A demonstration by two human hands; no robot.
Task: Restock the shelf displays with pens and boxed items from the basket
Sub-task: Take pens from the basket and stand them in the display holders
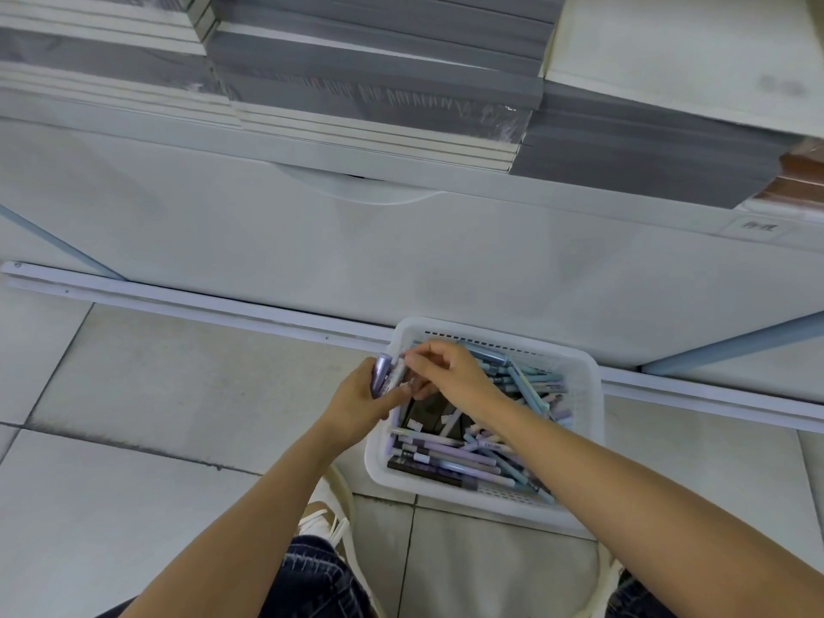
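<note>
A white plastic basket [584,421] stands on the floor tiles, filled with several pastel pens [450,454] in purple, blue and cream. My left hand [356,405] grips a small bundle of purple pens [387,374] upright at the basket's left rim. My right hand [448,368] reaches across the basket and pinches the top of a pen in that bundle. A dark flat item lies at the basket's bottom, partly hidden under my right hand.
A white cabinet front [401,243] rises behind the basket, with a floor rail [200,305] along its base. Above it a shelf holds stacks of grey and white notebooks [374,73]. My shoes and jeans show at the bottom edge.
</note>
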